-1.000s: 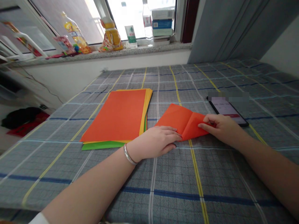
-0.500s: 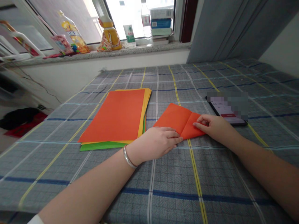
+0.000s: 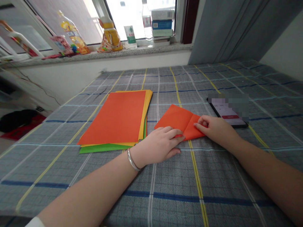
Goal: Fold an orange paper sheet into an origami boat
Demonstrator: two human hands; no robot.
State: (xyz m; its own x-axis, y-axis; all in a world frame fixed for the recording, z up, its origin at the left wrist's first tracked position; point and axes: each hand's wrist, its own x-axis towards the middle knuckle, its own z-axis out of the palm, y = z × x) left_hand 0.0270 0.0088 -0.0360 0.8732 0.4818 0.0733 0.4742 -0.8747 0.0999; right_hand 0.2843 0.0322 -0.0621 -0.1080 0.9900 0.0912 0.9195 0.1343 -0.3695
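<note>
Lying loosely spread, your left hand (image 3: 163,143) covers part of the near edge of the folded paper (image 3: 176,116) on the checked cloth (image 3: 175,176), while your right hand (image 3: 214,127) curls thumb and forefinger at its right end, whether pinching it you cannot tell. Left of it lies a paper stack (image 3: 118,116); beyond your right hand rests a phone (image 3: 230,116), and bottles (image 3: 73,34) line the sill (image 3: 139,50).

Folded sheet (image 3: 176,116) on cloth (image 3: 175,176), taken as centre. Left hand (image 3: 159,143) at its 7 o'clock, right hand (image 3: 214,127) at 3. Paper stack (image 3: 115,118) at 9; phone (image 3: 226,112) between 2 and 3. Windowsill (image 3: 132,52) beyond, 10 to 12.
</note>
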